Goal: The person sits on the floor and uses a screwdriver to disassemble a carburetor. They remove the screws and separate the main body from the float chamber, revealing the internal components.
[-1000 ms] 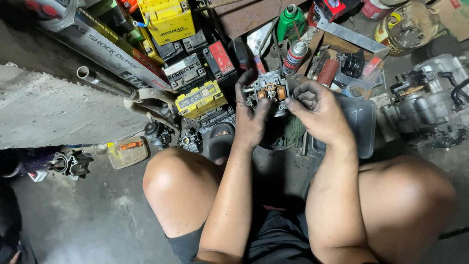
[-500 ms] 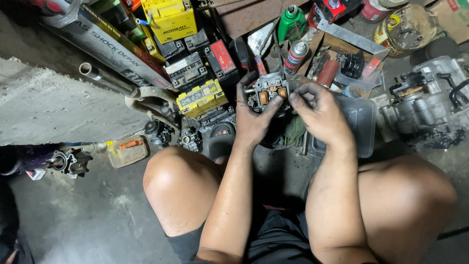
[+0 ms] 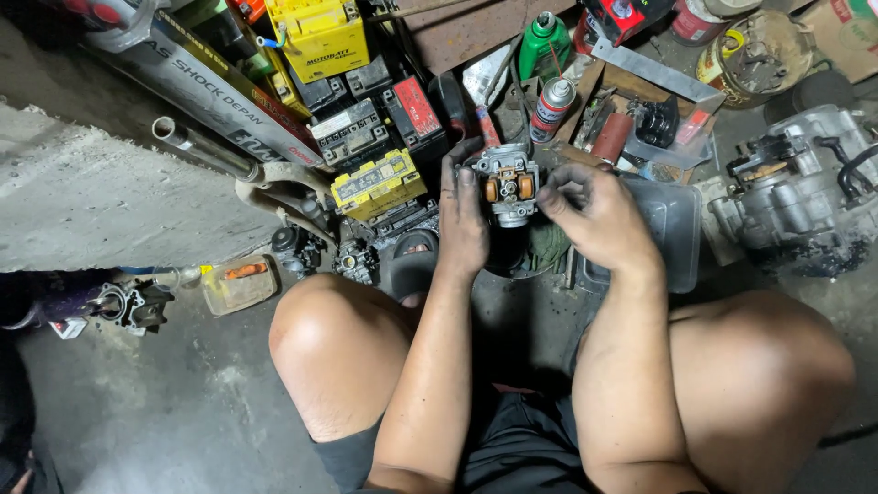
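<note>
two hands hold one part, a small metal carburetor (image 3: 508, 186), above the floor (image 3: 137, 412) and between the person's knees, at the far centre of the scene. the left hand (image 3: 462, 224) wraps its left side, fingers (image 3: 455, 174) curled narrow around the body. the right hand (image 3: 599, 215) grips the right side, fingertips pinched on the edge. both hands are closed on the part; its open face points up and shows two orange floats.

handling judgement: the cast body looks stiff and fairly heavy for its size. the greasy surface is probably slippery. the floats and small brass parts look fragile, so the grip belongs on the outer casting, not on the open face.

surroundings: a yellow battery (image 3: 378, 183) lies just left of the hands. a spray can (image 3: 551, 108) and a green bottle (image 3: 543, 42) stand farther back. a clear plastic tub (image 3: 672, 229) sits just right of the right hand. an engine casing (image 3: 791, 187) lies at far right.
</note>
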